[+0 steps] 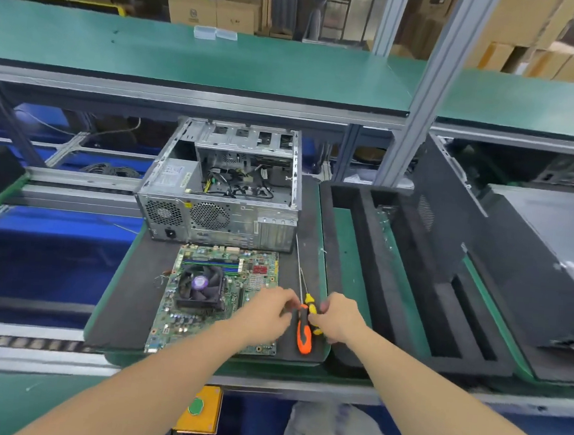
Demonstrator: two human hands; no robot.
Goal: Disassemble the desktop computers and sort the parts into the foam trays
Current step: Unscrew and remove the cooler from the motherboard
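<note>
The right grip (337,319) curls round the yellow screwdriver (310,303). The left grip (267,313) bends its fingertips at the orange screwdriver (303,337), though blur hides whether it pinches it. At nine o'clock from them the motherboard (184,326) lies flat on the bench (128,290), with the opened case (225,192) at its twelve and the foam trays (375,258) at its three. I'd reckon the board light, stiff and fragile, lopsided under its fan (199,284): best lifted by the bare edges.
</note>
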